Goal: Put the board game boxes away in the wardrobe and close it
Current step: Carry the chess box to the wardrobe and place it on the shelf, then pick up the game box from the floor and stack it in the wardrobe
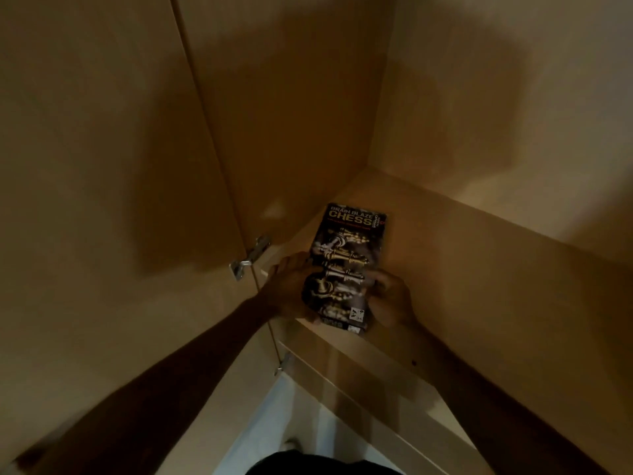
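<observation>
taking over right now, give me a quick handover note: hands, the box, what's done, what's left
Left hand: grips the left edge of the chess box.
Right hand: grips its right edge.
Box: lies face up at the front left of the wardrobe shelf, its near end about at the shelf's front edge.
Done: this box has reached the shelf but is not yet released.
Left: slide it further in, let go, and close the wardrobe door, which stands open on the left. No other boxes are in view, so I can't tell if more remain.
</observation>
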Motion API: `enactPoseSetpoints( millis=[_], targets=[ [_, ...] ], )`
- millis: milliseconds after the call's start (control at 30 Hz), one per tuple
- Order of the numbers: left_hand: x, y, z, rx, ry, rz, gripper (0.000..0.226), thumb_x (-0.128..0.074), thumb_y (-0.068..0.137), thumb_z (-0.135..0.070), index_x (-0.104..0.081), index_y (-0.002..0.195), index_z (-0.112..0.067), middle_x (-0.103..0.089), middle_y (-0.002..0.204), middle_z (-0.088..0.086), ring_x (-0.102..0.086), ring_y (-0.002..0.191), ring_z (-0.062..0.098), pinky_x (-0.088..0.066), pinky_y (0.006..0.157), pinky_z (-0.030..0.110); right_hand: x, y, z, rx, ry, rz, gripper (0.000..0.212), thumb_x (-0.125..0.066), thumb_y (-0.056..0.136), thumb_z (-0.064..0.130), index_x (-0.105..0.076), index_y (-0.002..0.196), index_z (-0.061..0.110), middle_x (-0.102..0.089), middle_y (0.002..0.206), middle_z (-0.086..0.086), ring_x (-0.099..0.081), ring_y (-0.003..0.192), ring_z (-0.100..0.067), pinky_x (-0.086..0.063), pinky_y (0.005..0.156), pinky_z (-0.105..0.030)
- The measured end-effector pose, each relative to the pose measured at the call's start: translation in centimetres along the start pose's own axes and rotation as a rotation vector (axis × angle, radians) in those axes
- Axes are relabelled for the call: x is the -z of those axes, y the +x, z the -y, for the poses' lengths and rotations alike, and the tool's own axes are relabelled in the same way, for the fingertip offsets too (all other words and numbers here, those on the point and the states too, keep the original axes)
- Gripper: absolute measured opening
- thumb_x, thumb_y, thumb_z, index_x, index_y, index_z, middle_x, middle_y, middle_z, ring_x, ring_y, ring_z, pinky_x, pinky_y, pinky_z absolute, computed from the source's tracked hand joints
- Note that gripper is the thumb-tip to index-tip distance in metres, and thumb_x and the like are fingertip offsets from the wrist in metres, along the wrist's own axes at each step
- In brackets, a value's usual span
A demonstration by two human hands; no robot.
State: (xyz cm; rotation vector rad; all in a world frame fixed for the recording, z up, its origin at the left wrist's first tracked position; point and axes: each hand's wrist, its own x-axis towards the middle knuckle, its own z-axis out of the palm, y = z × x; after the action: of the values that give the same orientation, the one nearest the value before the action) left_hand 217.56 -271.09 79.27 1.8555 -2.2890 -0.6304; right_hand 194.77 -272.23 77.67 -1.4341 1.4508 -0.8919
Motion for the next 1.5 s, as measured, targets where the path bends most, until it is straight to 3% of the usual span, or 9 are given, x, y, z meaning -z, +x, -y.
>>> enactPoseSetpoints(
  millis=[133,200,400,567,733,900,1033,1300,1500],
  targets=[
    [0.1,-0.3,0.4,0.084,0.043,-0.283,0.048,-0.079,0.072,-0.031,-0.065,0.117,-0.028,-0.055,0.125,0.002,-0.048,0.118,0.027,-0.042,0.093,0.039,-0.5,1.5,0.8,0.207,-0.17,0.014,0.023,-0.065,0.08,-0.005,-0.072,0.097,0.008,-0.066,0.112,-0.009,-0.061,0.105,-0.021,-0.053,0.091,-0.033],
    [-0.4,-0.5,0.3,0.124,0.024,-0.4,0.036,-0.07,0.08,-0.014,-0.069,0.115,-0.021,-0.063,0.12,0.006,-0.054,0.113,0.03,-0.048,0.088,0.038,-1.1,1.7,1.4,0.259,-0.202,0.103,0.024,-0.061,0.081,-0.007,-0.073,0.094,0.008,-0.069,0.105,-0.005,-0.063,0.099,-0.017,-0.055,0.088,-0.032],
    [-0.5,-0.6,-0.2,0.181,0.004,-0.351,0.066,-0.059,0.081,-0.004,-0.044,0.144,-0.012,-0.039,0.153,0.009,-0.035,0.141,0.031,-0.042,0.109,0.044,-2.6,3.5,1.6,0.375,-0.408,0.339,0.044,-0.065,0.078,-0.002,-0.066,0.121,0.008,-0.049,0.14,-0.01,-0.038,0.136,-0.022,-0.033,0.109,-0.024],
    [-0.6,-0.6,-0.1,0.246,-0.13,-0.249,0.072,-0.057,0.085,-0.005,-0.031,0.151,-0.014,-0.023,0.16,0.008,-0.021,0.148,0.027,-0.03,0.115,0.034,-2.6,3.4,1.1,0.429,-0.423,0.411,0.053,-0.065,0.08,0.001,-0.057,0.131,0.008,-0.031,0.149,0.002,-0.017,0.141,-0.013,-0.025,0.114,-0.026],
    [-2.6,-2.7,-1.7,0.343,-0.417,-0.533,0.042,-0.058,0.087,-0.011,-0.061,0.127,-0.023,-0.057,0.135,0.0,-0.05,0.128,0.018,-0.04,0.102,0.027,-2.0,0.9,1.5,0.383,-0.237,0.28,0.037,-0.062,0.083,0.005,-0.065,0.119,0.012,-0.056,0.123,0.006,-0.051,0.118,-0.006,-0.044,0.097,-0.017],
    [-6.7,-8.9,-3.5,0.556,-0.689,-0.711,0.027,-0.06,0.089,-0.007,-0.07,0.112,-0.016,-0.069,0.113,-0.001,-0.064,0.099,0.014,-0.053,0.086,0.029,-2.5,-3.3,1.8,0.307,-0.072,0.381,0.029,-0.057,0.086,0.018,-0.068,0.113,0.016,-0.067,0.104,0.01,-0.061,0.096,0.003,-0.046,0.074,-0.007],
    [-11.5,-17.4,-5.5,0.804,-0.878,-0.853,0.024,-0.06,0.088,-0.001,-0.07,0.107,-0.013,-0.072,0.099,-0.002,-0.066,0.088,0.01,-0.047,0.072,0.011,-4.9,-8.3,0.2,0.288,-0.117,0.569,0.027,-0.06,0.088,0.014,-0.067,0.114,0.016,-0.069,0.105,0.008,-0.064,0.095,-0.003,-0.053,0.079,-0.018],
    [-20.2,-36.5,-9.6,1.239,-1.086,-1.118,0.024,-0.061,0.087,-0.008,-0.07,0.106,-0.02,-0.075,0.098,0.0,-0.069,0.096,0.014,-0.053,0.09,0.032,-11.4,-21.5,-3.5,0.325,-0.305,1.037,0.026,-0.061,0.089,0.017,-0.069,0.114,0.018,-0.069,0.095,0.005,-0.06,0.083,0.003,-0.043,0.069,-0.004],
    [-24.8,-51.7,-15.1,1.477,-1.109,-1.399,0.025,-0.061,0.089,-0.006,-0.069,0.11,-0.014,-0.074,0.099,0.0,-0.069,0.095,0.01,-0.051,0.082,0.022,-16.4,-36.0,-3.4,0.429,-0.406,1.367,0.024,-0.061,0.088,0.016,-0.068,0.11,0.019,-0.07,0.093,0.006,-0.062,0.081,0.0,-0.046,0.072,-0.009]
  ],
)
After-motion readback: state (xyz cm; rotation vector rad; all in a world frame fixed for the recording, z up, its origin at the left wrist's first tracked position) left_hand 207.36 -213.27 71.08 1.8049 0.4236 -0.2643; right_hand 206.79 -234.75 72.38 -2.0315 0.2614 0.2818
